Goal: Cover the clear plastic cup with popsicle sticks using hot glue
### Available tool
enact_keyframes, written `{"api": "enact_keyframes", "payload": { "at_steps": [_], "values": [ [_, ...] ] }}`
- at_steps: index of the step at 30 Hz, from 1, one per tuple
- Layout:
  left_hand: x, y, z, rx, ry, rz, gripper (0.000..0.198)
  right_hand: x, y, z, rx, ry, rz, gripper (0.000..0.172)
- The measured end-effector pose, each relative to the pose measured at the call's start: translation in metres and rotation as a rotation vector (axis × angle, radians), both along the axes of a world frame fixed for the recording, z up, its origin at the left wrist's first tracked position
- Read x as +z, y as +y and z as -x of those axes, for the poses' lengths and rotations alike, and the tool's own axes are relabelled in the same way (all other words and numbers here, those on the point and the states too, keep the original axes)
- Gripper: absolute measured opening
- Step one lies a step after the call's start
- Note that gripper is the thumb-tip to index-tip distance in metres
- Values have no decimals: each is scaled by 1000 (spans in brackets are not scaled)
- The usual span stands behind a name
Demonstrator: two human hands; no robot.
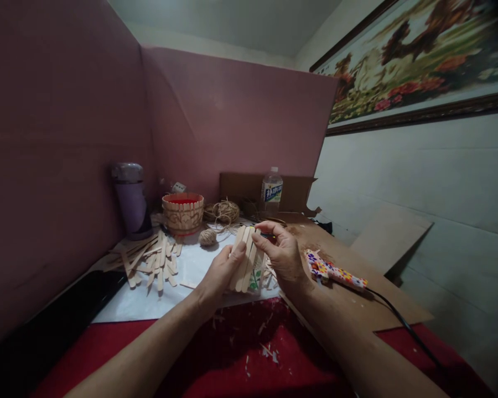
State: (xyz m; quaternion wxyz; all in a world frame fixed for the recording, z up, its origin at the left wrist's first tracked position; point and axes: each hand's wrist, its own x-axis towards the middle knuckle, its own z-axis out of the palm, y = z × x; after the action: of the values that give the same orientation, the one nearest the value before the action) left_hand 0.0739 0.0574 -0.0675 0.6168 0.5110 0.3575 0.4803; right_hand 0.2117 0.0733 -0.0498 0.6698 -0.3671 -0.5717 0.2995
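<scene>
My left hand (224,271) and my right hand (280,254) both grip a small container clad in upright wooden craft sticks (245,260), held just above the white sheet (149,301). Left fingers wrap its left side. Right fingertips pinch the top ends of the sticks. A green-and-white label shows at the container's lower edge. A flower-patterned glue gun (336,272) lies on brown cardboard just right of my right hand, its black cord trailing toward me.
Loose craft sticks (151,260) are piled at left. Behind stand a stick-clad red pot (182,211), a purple bottle (130,199), twine balls (207,237), a raffia tangle (224,210) and a water bottle (271,190). Pink cardboard walls enclose the red-covered table.
</scene>
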Motion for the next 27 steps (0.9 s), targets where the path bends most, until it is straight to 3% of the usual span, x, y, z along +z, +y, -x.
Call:
{"api": "enact_keyframes", "payload": {
  "at_steps": [6, 16, 27],
  "values": [
    [3, -2, 2, 21, 22, -53, 65, 0, -1, 1, 15, 9, -5, 24],
    [8, -4, 2, -9, 5, 31, 65, 2, -4, 0, 30, 86, 10, 37],
    [11, -4, 1, -8, -82, 52, 64, 1, -10, 3, 119, 118, 28, 34]
  ]
}}
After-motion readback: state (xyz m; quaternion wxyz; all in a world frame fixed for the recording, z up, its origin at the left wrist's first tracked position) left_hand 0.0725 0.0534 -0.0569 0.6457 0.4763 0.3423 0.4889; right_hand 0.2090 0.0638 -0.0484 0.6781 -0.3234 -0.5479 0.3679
